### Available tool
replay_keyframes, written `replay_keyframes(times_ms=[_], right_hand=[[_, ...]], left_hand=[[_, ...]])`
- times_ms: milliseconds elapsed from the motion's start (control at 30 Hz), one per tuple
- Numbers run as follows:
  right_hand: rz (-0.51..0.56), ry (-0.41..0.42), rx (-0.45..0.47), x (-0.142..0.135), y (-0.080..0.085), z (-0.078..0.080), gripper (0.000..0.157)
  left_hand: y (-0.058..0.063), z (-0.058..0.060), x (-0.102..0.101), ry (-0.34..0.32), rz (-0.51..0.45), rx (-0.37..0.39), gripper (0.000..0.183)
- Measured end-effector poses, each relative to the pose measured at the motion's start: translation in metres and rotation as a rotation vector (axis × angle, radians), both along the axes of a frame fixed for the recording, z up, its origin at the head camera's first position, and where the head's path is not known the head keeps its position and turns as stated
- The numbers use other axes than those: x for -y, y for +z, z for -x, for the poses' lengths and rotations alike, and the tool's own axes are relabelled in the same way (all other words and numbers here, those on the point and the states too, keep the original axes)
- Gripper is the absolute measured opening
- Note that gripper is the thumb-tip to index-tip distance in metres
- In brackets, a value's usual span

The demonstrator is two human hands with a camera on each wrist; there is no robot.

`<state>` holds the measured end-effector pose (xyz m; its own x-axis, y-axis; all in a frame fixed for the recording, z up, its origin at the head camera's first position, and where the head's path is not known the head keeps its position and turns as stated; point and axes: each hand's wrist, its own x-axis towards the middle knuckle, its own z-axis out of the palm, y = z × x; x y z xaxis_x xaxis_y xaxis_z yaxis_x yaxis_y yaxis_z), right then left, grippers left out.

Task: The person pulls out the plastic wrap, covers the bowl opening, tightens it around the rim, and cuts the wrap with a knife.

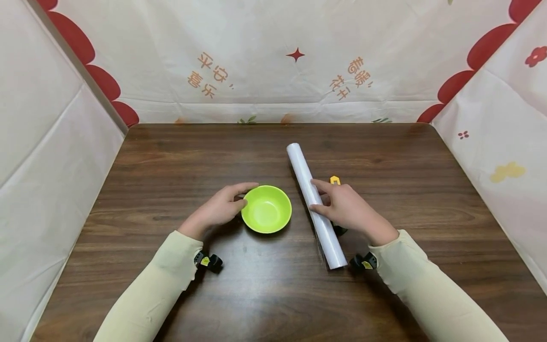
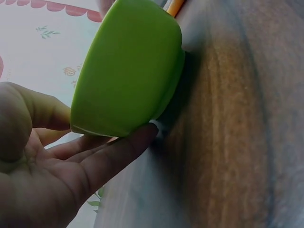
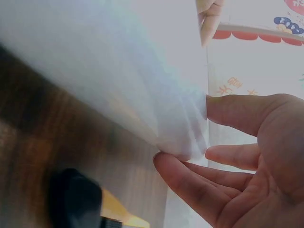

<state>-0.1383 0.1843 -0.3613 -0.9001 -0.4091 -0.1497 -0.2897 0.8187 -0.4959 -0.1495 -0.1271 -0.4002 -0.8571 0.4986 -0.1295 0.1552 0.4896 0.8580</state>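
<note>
Head: bowl [image 1: 266, 211] interior; left wrist: exterior

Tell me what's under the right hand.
A yellow and black object: in the head view, its tip and a dark part show past the right hand; its middle is covered. The fingers hide part of the roll.

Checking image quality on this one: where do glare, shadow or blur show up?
Head view: mostly crisp, pale glare on the near tabletop, soft shadows beneath the sleeves; left wrist view: green bowl shaded, tabletop grain blurred; right wrist view: white roll washed out, black-and-yellow object blurred.
</note>
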Motion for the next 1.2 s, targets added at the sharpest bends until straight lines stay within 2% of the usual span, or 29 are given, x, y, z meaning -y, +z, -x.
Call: replay_keyframes(times_ms=[533,700,967,1200], right_hand=[[-0.034,0.115,-0.045,0.018,0.031,0.022,0.068],[-0.027,0.178,-0.101,0.025,0.034,0.029,0.067],[-0.013,0.266,-0.137,0.037,0.036,0.044,0.062],[-0.041,0.309,-0.166,0.047,0.036,0.057,0.057]], left_hand=[[0.003,-0.009,-0.004,-0.046,-0.015,-0.017,0.047],[0.002,-0.012,-0.003,-0.04,-0.017,-0.005,0.047],[0.002,-0.014,0.0,-0.025,-0.039,0.03,0.047],[0.001,-0.016,0.0,-0.024,-0.06,0.041,0.046]])
